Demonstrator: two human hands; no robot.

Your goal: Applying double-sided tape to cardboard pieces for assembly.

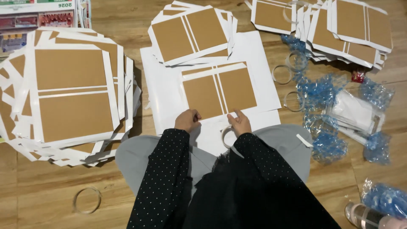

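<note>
1. Left hand point(187, 120) rested, fingers curled, on the near edge of the cardboard sheet point(219, 90); the sheet lay on white paper point(258, 55).
2. Right hand point(240, 123), fingers narrow, pressed the same edge; a tape ring point(227, 136) lay just beside it.
3. Cardboard stack point(72, 91) stood well apart, leftward.

Single head-worn view, steeply downward and close over lap, hands point(214, 121) and wooden floor point(51, 191).

wooden floor point(51, 186) bearing card stacks point(74, 91), tape rings point(87, 200), blue wrappers point(324, 91)

Blue plastic wrappers point(322, 91) right; printed sheets point(40, 15) top-left.
</note>
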